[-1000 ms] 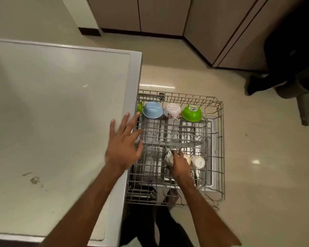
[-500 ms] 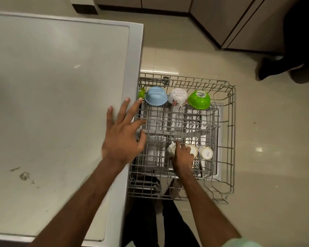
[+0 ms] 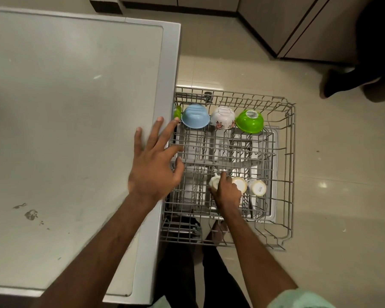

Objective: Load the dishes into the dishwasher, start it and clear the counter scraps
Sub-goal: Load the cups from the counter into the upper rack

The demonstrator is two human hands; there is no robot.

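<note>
Spreading across the left half of the view is a pale grey flat countertop (image 3: 76, 130) with a raised rim, marked by a few small brown stains (image 3: 30, 214) near its lower left. The left hand (image 3: 156, 167) lies over the countertop's right edge, its fingers (image 3: 156, 132) straight and fanned wide; whether the palm presses on the surface cannot be told. Just beside that edge a grey wire dishwasher rack (image 3: 290, 174) stands pulled out over the beige tiled floor (image 3: 342, 174). Along the rack's far row, upside down, sit a green item (image 3: 177, 111) half hidden by the countertop, a light blue plastic bowl (image 3: 195, 116), a white ceramic bowl with a flower pattern (image 3: 223, 118) and a bright green plastic bowl (image 3: 250, 121). In the near row the right hand (image 3: 228, 192) reaches down, its fingers curled round a small white cup (image 3: 214, 182) among the tines. Against that hand's right side stands a cream upturned cup (image 3: 240, 184), and just beside it a white upturned cup with printing on its base (image 3: 258, 187). A mint green sleeve (image 3: 302, 298) shows at the bottom right. Brown cabinet fronts (image 3: 298, 30) and a dark shoe (image 3: 333, 83) fill the top right.
</note>
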